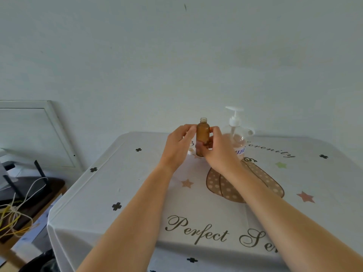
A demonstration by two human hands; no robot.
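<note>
The amber bottle (203, 134) stands upright with the left hand (179, 143) and right hand (221, 151) curled around its sides, its neck already open, the white cap (190, 152) just below the left fingers, so filling from the pump bottle (236, 124) behind the right fingers likely remains.

Soft, even daylight with a cool cast; shadows are faint. Wide-angle bending curves the tabletop (102, 185) edges. Overall slightly soft, blurriest at the lower left corner.
</note>
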